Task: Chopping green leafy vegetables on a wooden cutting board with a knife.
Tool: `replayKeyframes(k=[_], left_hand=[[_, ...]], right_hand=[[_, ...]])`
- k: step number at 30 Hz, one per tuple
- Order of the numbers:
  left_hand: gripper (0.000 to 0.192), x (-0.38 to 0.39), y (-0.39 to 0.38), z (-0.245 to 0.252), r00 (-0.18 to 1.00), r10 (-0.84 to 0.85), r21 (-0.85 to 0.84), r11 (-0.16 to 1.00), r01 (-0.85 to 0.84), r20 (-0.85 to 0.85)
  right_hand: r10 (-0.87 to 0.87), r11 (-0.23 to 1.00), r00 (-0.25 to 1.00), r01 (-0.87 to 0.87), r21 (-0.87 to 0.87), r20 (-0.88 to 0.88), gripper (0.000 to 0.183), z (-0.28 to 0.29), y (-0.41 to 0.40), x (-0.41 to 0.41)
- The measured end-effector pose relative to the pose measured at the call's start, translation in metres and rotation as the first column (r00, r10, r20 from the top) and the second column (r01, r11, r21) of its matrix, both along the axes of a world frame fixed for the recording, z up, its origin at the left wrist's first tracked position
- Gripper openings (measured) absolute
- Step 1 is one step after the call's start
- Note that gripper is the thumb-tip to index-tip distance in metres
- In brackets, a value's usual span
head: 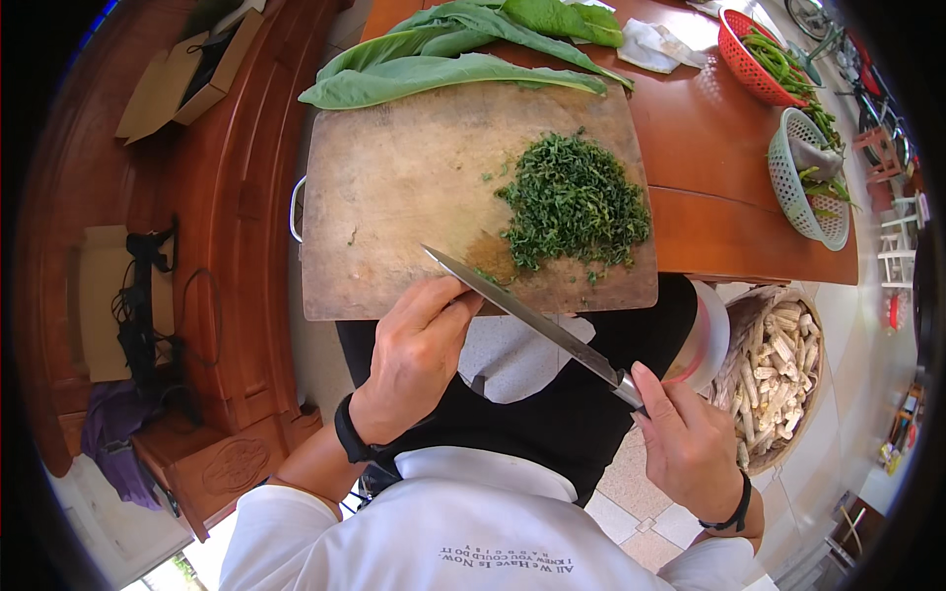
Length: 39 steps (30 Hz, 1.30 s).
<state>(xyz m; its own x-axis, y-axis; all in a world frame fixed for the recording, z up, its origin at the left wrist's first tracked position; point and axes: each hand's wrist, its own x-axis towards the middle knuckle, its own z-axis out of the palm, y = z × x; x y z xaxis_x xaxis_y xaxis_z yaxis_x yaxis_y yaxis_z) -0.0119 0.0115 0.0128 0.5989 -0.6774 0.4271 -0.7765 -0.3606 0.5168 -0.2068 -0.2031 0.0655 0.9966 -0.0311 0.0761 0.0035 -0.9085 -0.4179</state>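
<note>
My right hand [684,443] is closed around the handle of a long kitchen knife [547,329], whose blade slants up and left over the near edge of a wooden cutting board [384,177]. The fingers of my left hand [417,354] touch the blade near its tip; whether they pinch it is hard to tell. A heap of finely chopped green leaves [576,199] lies on the board's right side, with small scraps near the blade. Large whole green leaves [458,77] lie across the board's far edge.
A red basket of green pods [728,52] and a pale green basket [787,177] stand right on the wooden table [709,236]. Near them is a crumpled white cloth [654,48]. A woven basket of corncobs [728,354] stands on the floor. Open cardboard boxes [159,89] are at left.
</note>
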Motion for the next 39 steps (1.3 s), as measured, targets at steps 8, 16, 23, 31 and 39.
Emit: replayKeyframes(k=[8,16,23,31,39], left_hand=[[0.015,0.003,-0.001,0.001,1.000,-0.008,-0.004,1.000,0.008,0.018],[0.013,0.003,0.001,0.003,0.999,-0.039,0.025,0.999,0.039,0.011],[0.013,0.004,0.001,0.003,0.999,-0.048,0.018,0.999,0.048,0.003],[0.014,0.004,0.001,0.003,0.999,-0.053,0.019,0.998,0.052,0.007],[0.015,0.002,0.001,-0.001,0.999,-0.031,0.013,0.999,0.030,0.035]], right_hand=[[0.010,1.000,1.000,-0.010,-0.002,0.002,0.054,0.004,-0.001,-0.003],[0.031,0.999,0.998,-0.029,0.041,-0.054,0.055,0.006,-0.002,0.001],[0.038,0.997,0.998,-0.034,0.063,-0.059,0.054,0.009,0.000,0.007],[0.050,0.998,0.996,-0.048,0.027,-0.069,0.053,0.005,0.009,0.027],[0.069,0.998,0.998,-0.069,-0.004,-0.010,0.050,-0.007,0.015,0.041]])
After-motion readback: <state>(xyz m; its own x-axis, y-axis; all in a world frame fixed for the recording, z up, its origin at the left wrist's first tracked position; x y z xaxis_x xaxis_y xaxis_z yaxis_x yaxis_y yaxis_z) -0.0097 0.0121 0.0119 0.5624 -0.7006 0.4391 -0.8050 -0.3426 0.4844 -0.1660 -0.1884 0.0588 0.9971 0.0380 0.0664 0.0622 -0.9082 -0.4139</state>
